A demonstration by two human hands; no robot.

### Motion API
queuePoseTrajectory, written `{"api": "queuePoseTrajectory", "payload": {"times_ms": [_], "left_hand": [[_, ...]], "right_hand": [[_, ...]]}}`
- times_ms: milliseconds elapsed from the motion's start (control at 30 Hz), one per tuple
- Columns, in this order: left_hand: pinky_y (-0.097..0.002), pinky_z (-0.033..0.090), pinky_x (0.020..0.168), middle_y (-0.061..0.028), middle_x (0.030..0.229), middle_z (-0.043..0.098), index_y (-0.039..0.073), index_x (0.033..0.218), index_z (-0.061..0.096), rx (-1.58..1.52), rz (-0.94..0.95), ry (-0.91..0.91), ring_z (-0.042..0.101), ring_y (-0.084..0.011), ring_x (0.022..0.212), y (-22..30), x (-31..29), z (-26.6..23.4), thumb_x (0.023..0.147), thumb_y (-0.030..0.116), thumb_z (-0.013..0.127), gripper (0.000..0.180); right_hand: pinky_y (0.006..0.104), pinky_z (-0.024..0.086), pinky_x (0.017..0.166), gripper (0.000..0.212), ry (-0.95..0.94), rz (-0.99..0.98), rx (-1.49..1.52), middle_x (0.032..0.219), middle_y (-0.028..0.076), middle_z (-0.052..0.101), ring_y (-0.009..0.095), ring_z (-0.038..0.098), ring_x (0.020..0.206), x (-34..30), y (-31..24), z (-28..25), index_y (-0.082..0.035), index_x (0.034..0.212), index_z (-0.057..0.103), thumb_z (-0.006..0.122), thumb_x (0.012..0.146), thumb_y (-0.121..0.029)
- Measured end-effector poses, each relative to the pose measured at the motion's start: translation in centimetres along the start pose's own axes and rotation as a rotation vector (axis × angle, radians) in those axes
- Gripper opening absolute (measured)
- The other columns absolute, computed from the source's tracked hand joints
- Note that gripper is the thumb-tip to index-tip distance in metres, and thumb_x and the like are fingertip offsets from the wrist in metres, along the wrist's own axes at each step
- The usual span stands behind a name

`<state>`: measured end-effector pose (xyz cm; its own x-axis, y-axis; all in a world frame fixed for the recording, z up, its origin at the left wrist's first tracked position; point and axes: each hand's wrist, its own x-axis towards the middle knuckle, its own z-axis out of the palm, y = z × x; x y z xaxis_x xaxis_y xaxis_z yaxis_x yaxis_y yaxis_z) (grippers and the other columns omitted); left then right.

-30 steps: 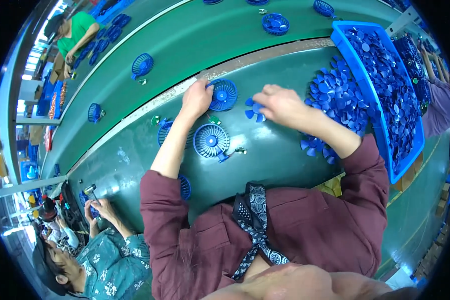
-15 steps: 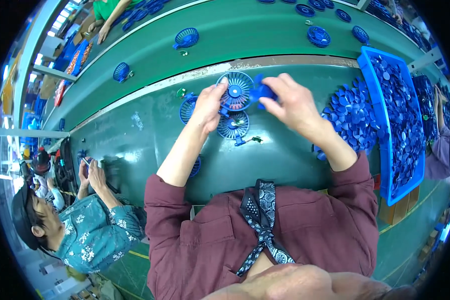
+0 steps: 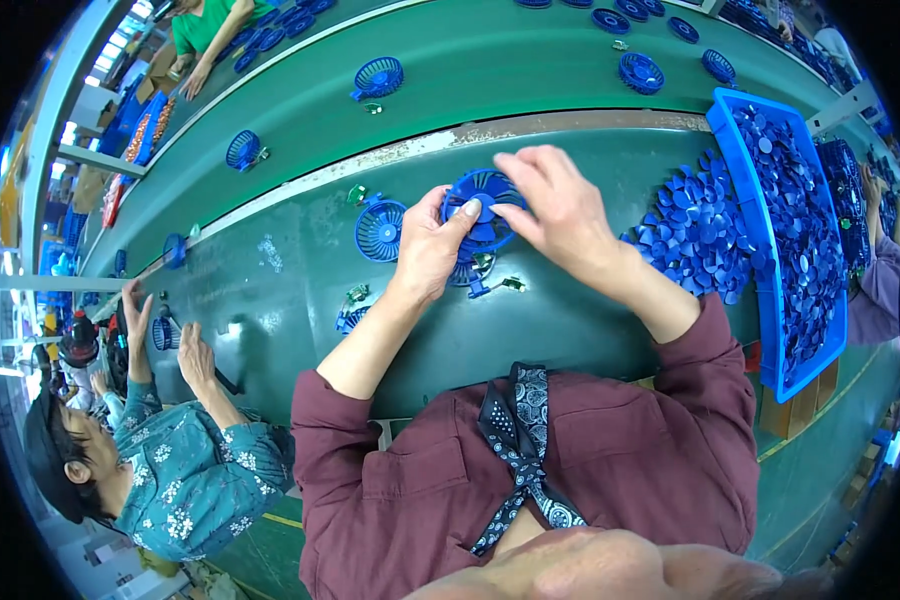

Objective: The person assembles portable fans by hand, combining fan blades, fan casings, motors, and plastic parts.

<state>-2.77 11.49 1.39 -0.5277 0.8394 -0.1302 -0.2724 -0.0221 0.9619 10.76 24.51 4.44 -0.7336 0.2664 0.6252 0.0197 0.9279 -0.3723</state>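
Note:
A round blue fan housing (image 3: 454, 186) with slatted sides is gripped at its left rim by my left hand (image 3: 430, 248). Inside it sits a blue fan blade (image 3: 484, 232), and my left thumb presses on its hub. My right hand (image 3: 568, 208) is at the housing's right side, thumb and fingers apart, with nothing visibly held. On the bench beside my left hand lies another fan housing (image 3: 379, 231). One more housing (image 3: 462, 274), partly hidden, lies under the held one, near a small green circuit board (image 3: 514, 285). Another housing (image 3: 346, 320) shows beside my left forearm.
Loose blue fan blades (image 3: 692, 235) are heaped on the right, against a blue tray (image 3: 767, 262) full of more. Beyond the bench edge, a green conveyor belt (image 3: 510, 85) carries several housings. At left, a co-worker (image 3: 185, 470) reaches over the same bench.
The fan blade has passed from my right hand into the housing, and my right fingers have spread. My left thumb has shifted onto the hub. The co-worker's hands have moved apart.

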Motion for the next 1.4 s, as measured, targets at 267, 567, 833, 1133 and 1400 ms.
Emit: {"api": "queuePoseTrajectory", "payload": {"times_ms": [267,567,833,1133,1400], "left_hand": [[-0.024,0.051,0.076,-0.0054,0.098,0.066,-0.003,0.111,0.057,0.11,0.008,-0.121,0.06,-0.0079,0.086,-0.3,0.6,0.2,0.089,0.012,0.067,0.029],[-0.0266,0.051,0.073,-0.0076,0.091,0.067,-0.004,0.108,0.058,0.217,0.059,-0.087,0.061,-0.0099,0.08,-1.7,1.5,-0.4,0.088,0.014,0.068,0.028],[-0.0294,0.05,0.066,-0.01,0.081,0.067,-0.005,0.102,0.062,0.472,-0.025,-0.085,0.06,-0.0119,0.073,-2.1,4.3,-0.7,0.083,0.016,0.07,0.029],[-0.0463,0.04,0.1,-0.0264,0.131,0.049,-0.005,0.132,0.042,1.339,0.716,0.235,0.048,-0.0431,0.119,-2.2,20.8,-3.8,0.079,0.017,0.07,0.064],[-0.0452,0.047,0.08,-0.0122,0.094,0.063,0.003,0.094,0.063,1.887,0.737,0.193,0.059,-0.0319,0.091,-2.5,25.1,-7.4,0.08,0.007,0.058,0.015]], "right_hand": [[0.0287,0.048,0.082,0.044,-0.461,0.617,0.854,0.098,0.005,0.065,0.01,0.057,0.088,-0.9,3.7,1.7,0.001,0.115,0.06,0.077,0.08,-0.019],[0.0277,0.048,0.084,0.04,-0.548,0.675,0.874,0.099,0.004,0.065,0.01,0.057,0.09,-0.6,4.5,2.5,0.001,0.116,0.06,0.075,0.081,-0.014],[0.0273,0.048,0.057,0.026,-0.642,0.756,0.709,0.076,0.003,0.062,0.01,0.055,0.065,-0.5,6.2,3.6,-0.001,0.095,0.065,0.073,0.082,-0.022],[0.0299,0.054,0.078,0.05,-0.004,0.736,0.25,0.111,0.016,0.065,0.019,0.065,0.093,-1.9,15.5,-3.4,0.003,0.123,0.058,0.071,0.085,-0.027],[0.0418,0.043,0.095,0.045,0.274,0.561,-0.696,0.121,0.016,0.059,0.034,0.055,0.112,-17.6,12.2,-12.7,-0.005,0.117,0.063,0.076,0.078,-0.023]]}}
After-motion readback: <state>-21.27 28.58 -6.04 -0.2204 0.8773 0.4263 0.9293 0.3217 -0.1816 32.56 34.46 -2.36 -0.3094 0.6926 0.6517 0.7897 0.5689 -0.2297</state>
